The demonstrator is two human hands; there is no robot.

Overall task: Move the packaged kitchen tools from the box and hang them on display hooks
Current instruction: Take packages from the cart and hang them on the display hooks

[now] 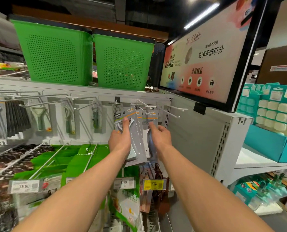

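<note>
- We see a grey metal shelf unit (191,131) with a flat back panel and slotted uprights; it fills the middle of the view.
- A glossy printed sign (206,64) in a black frame tilts over the unit's right end.
- Two green plastic baskets (55,56) with perforated walls stand side by side on the top shelf.
- Shiny green bags (82,158) hang on long wire pegs in the lower row, below and left of our hands.
- Our left hand (120,139) grips a stack of packs (134,131). The fingers curl behind the stack and the thumb presses flat on the front blister.
- The front blister is clear moulded plastic over a white Y-shaped peeler, on a grey card with an orange stripe.
- Our right hand (162,136) pinches a single pack (153,115) between thumb and fingers. This pack lies just beside the stack, on its right, and contains a tool with a grey rounded handle.
- Both card tops reach up among the hooks (170,112), which are thin white-tipped wire. We cannot tell whether either card is threaded on.
- Similar carded peelers (40,118) hang on pegs to the left.
- Price tags (123,182) sit on the peg ends below the packs: one white, one yellow.
</note>
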